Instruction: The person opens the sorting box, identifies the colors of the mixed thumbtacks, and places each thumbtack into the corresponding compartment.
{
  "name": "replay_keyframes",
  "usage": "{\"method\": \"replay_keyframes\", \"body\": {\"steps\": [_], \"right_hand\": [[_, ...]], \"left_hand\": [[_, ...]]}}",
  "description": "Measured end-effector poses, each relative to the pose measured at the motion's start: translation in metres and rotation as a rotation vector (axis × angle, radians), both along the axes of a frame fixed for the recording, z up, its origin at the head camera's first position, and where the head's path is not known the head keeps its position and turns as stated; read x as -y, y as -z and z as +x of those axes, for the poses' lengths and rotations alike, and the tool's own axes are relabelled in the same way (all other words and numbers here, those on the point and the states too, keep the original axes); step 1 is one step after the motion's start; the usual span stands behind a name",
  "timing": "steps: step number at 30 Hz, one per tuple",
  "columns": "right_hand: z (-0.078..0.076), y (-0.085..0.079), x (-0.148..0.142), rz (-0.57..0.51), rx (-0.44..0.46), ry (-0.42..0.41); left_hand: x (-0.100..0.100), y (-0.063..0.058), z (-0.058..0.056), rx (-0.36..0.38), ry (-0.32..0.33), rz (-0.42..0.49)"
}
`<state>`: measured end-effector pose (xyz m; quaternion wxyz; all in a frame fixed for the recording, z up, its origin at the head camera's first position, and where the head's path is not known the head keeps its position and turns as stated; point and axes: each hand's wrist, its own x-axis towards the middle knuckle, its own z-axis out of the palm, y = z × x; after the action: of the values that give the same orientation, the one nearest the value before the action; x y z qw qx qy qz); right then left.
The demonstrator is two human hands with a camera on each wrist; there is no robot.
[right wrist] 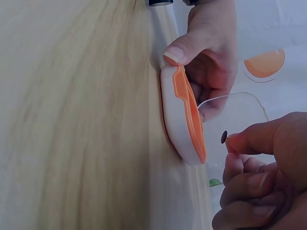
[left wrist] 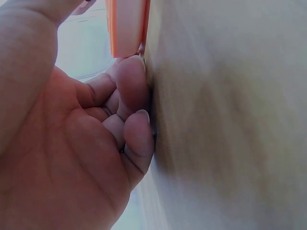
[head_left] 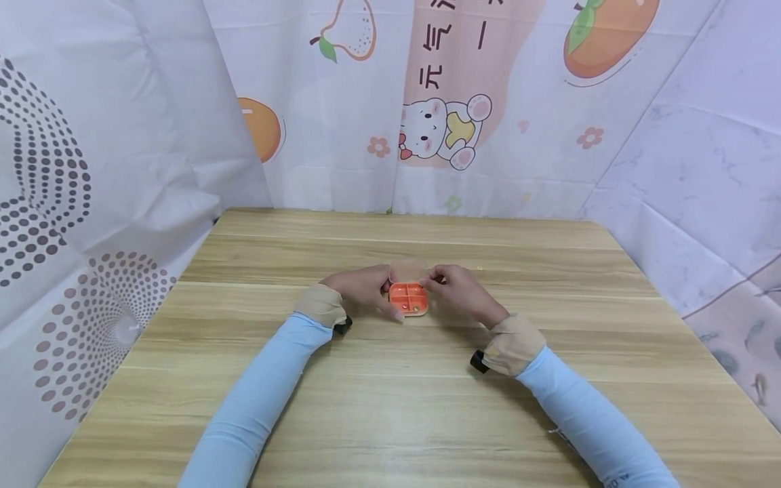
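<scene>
A small pill box (head_left: 409,290) with an orange four-compartment inside and a white shell sits on the table, its clear lid (head_left: 407,270) swung up at the back. Tiny items (head_left: 416,309) lie in the two near compartments. My left hand (head_left: 364,285) holds the box from the left side, thumb at its near edge and fingers curled behind it. Between thumb and forefinger, my right hand (head_left: 462,291) pinches a tiny stud (right wrist: 224,137) with a dark round head and thin post, just beside the box's right edge. Whether it is an earring or a tack I cannot tell.
The box stands on a wood-grain table (head_left: 415,407). Behind it hangs a printed curtain (head_left: 342,135), with more white sheets at both sides. A tiny pale speck (head_left: 479,268) lies on the table right of the box. Black wrist devices (head_left: 479,361) sit under both wrists.
</scene>
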<state>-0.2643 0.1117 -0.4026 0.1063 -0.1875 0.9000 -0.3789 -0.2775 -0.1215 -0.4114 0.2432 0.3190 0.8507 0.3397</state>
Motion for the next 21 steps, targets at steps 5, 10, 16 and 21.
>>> {"method": "replay_keyframes", "body": {"steps": [5,10,16,21], "right_hand": [[0.001,0.0,0.003,0.0,0.005,-0.017],[0.002,0.001,0.006,0.021,-0.017,-0.028],[0.004,0.0,0.009,0.024,-0.027,-0.031],[0.007,-0.002,0.012,0.018,-0.028,-0.046]], "left_hand": [[0.001,0.001,0.0,-0.014,-0.022,-0.022],[0.001,0.0,0.0,-0.019,-0.031,-0.038],[0.0,0.0,-0.001,-0.002,0.002,-0.006],[0.0,0.002,-0.001,-0.048,-0.022,-0.036]]}}
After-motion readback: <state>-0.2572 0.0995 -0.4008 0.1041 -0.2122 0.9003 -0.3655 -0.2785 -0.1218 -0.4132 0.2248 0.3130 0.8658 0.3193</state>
